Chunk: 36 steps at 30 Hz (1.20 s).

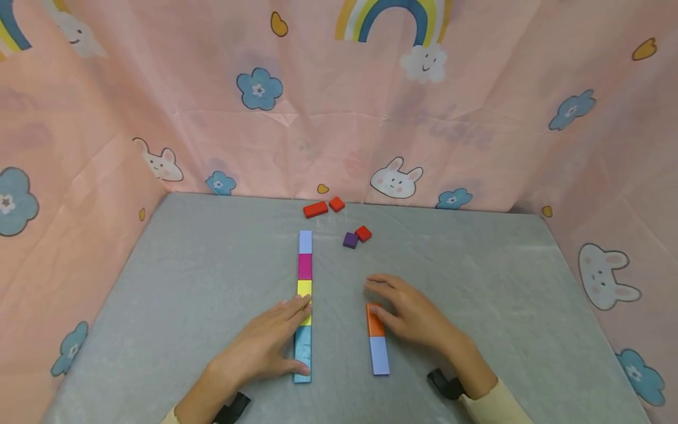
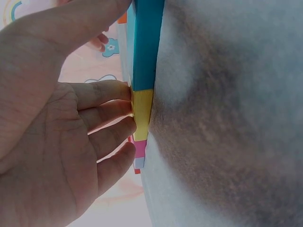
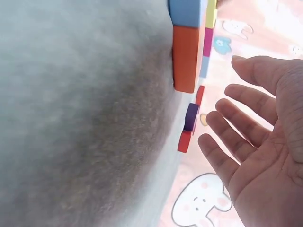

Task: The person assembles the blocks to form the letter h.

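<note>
A straight row of blocks runs away from me: a teal block (image 1: 302, 353) nearest, then yellow (image 2: 143, 113), magenta (image 1: 305, 267) and periwinkle (image 1: 305, 242). My left hand (image 1: 265, 341) lies along the row's left side, its fairly straight fingers touching the yellow part and its thumb over the teal block. To the right, an orange block (image 1: 377, 327) and another periwinkle block (image 1: 379, 357) stand end to end. My right hand (image 1: 415, 312) hovers at the orange block with spread, relaxed fingers, holding nothing; its thumb overlaps that block in the head view.
Toward the back of the grey tabletop (image 1: 477, 265) lie a long red block (image 1: 315, 209) and a small red one (image 1: 336, 204). A purple cube (image 1: 351, 239) sits against another red cube (image 1: 363, 234). A pink patterned curtain (image 1: 328, 141) walls the back and sides.
</note>
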Each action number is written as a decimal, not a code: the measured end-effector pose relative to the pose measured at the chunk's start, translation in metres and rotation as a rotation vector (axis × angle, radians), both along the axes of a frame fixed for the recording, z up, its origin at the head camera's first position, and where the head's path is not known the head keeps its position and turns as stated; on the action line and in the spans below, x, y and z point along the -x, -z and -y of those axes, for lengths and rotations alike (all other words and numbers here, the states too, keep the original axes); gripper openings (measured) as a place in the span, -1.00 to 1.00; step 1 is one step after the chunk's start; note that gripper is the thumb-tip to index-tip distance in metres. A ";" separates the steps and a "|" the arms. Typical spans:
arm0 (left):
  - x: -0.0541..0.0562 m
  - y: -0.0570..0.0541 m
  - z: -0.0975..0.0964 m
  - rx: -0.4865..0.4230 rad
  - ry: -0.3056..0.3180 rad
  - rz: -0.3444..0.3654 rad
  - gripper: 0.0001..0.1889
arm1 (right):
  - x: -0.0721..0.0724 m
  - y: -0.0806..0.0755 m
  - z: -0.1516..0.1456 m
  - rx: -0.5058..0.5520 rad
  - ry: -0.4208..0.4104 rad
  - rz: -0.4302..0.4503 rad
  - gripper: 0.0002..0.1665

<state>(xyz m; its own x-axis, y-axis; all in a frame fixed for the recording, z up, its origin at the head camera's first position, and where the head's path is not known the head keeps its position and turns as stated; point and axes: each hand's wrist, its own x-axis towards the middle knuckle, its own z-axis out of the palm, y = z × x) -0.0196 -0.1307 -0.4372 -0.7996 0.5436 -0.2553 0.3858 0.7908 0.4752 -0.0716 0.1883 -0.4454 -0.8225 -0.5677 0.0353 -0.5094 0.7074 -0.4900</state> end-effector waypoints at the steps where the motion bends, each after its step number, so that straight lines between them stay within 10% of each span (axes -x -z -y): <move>1: 0.000 0.000 0.000 0.000 0.001 0.003 0.15 | 0.002 -0.001 0.000 0.001 0.008 0.007 -0.41; 25: -0.001 0.001 0.000 0.006 -0.003 -0.008 0.17 | 0.072 -0.019 0.007 0.047 0.131 0.134 -0.33; 36: -0.002 -0.001 0.004 0.014 0.006 -0.015 0.17 | 0.093 -0.020 0.016 0.011 0.040 0.125 -0.37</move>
